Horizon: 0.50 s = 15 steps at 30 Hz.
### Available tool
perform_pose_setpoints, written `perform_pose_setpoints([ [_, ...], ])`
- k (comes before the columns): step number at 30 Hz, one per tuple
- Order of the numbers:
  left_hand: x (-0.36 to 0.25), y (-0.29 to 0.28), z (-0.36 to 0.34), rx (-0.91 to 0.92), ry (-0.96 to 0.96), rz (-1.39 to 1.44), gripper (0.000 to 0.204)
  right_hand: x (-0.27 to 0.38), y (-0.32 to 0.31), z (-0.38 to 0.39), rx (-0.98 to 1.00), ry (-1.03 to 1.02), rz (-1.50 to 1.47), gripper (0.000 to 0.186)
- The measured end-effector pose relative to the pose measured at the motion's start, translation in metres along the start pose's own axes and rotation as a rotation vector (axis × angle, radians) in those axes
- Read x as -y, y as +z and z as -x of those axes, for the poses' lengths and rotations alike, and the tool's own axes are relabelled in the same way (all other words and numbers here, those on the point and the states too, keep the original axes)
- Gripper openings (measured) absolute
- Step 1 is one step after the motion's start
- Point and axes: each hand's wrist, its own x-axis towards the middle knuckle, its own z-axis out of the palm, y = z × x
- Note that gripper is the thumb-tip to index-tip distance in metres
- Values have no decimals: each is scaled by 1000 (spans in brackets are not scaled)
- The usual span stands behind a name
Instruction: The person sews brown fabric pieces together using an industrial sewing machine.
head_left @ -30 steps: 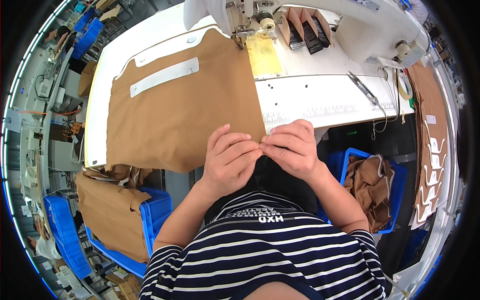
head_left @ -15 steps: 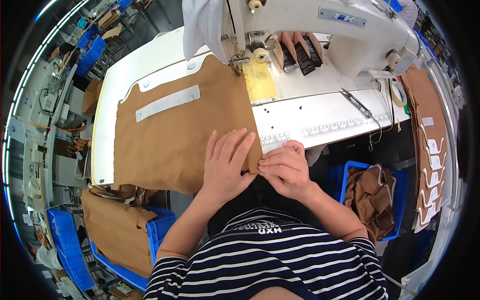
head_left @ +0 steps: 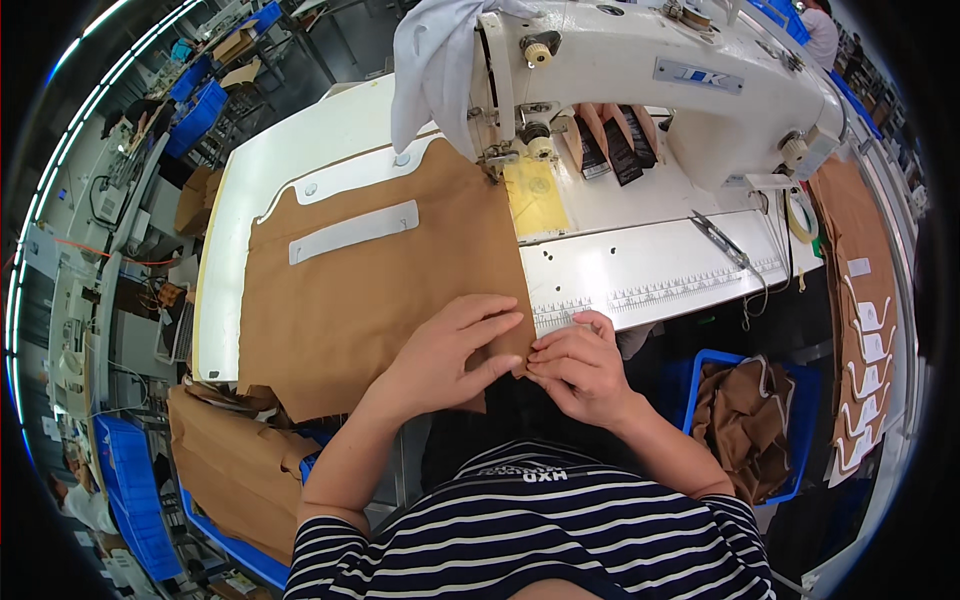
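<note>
A large brown fabric piece (head_left: 390, 300) lies across the white sewing table, its far right edge reaching the needle area of the sewing machine (head_left: 655, 75). On it are a white strip (head_left: 355, 232) and a white-edged curved cutout at the top. My right hand (head_left: 585, 368) pinches the fabric's right edge at its near corner, just off the table front. Beside it, my left hand (head_left: 455, 352) rests on the cloth with fingers stretched out and thumb apart, the fingertips pointing to the right hand.
Thread snips (head_left: 722, 240) lie on the table by the printed ruler (head_left: 690, 285). Blue bins with brown cloth stand at left (head_left: 235, 550) and right (head_left: 705, 372). More brown pieces (head_left: 840, 225) hang at far right. A pale cloth (head_left: 425, 75) drapes beside the machine head.
My left hand has turned, its fingers now pointing more to the right. The right hand keeps its pinch at the edge. The fabric's near edge has shifted, and the whole view has moved slightly.
</note>
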Motion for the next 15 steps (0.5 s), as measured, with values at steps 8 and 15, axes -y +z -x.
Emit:
perform_pose_setpoints([
  [8, 19, 8, 1, -17, 129, -334, 42, -21, -36, -48, 339, -68, -136, 14],
  [15, 18, 3, -4, 123, 96, -327, 45, -113, -22, -126, 366, -90, 160, 31],
])
